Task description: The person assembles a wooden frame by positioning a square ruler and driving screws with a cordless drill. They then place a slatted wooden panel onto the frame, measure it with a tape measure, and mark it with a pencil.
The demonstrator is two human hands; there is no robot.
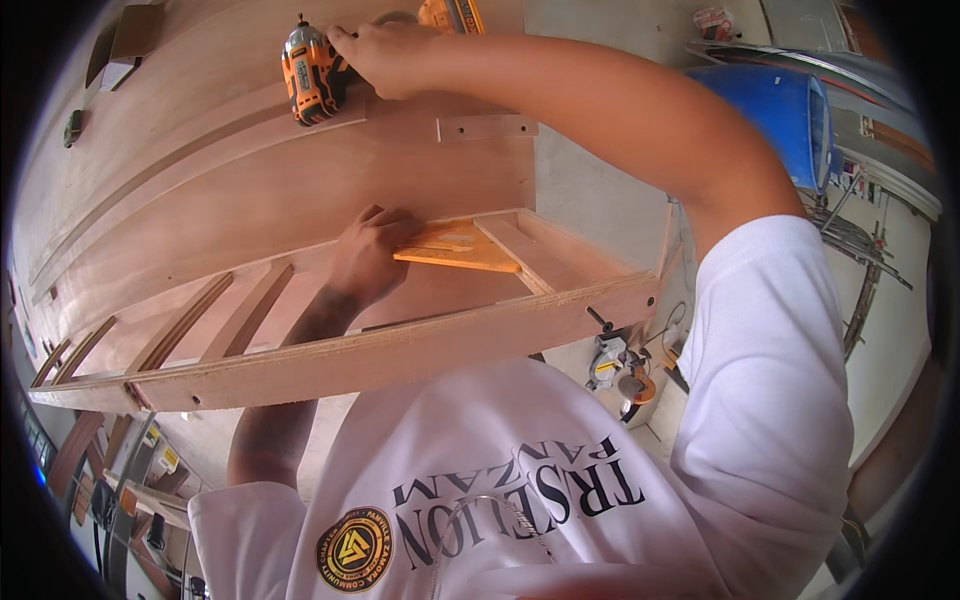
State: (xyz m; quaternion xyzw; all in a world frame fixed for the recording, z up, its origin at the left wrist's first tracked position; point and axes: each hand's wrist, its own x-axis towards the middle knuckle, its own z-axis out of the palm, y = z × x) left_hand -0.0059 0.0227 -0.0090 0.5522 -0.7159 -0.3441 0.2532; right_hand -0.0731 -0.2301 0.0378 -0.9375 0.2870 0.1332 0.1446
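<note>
My left hand (368,255) is inside a wooden frame, its fingers closed at the left corner of a flat orange triangular square (458,246). The frame's near rail (410,350) hides part of my left forearm. Farther off, my right arm reaches across to the upper middle, where my right hand (388,62) is closed at the handle of an orange-and-black cordless drill (312,78). The drill's dark chuck points away from me. My palm and fingers cover most of its handle.
Slats (250,310) cross the frame at left. A short wooden strip (487,128) and a yellow-black tool (452,15) lie on the large wooden panel (230,190). A blue barrel (765,120) stands at right. A miter saw (622,375) is below the frame's right end.
</note>
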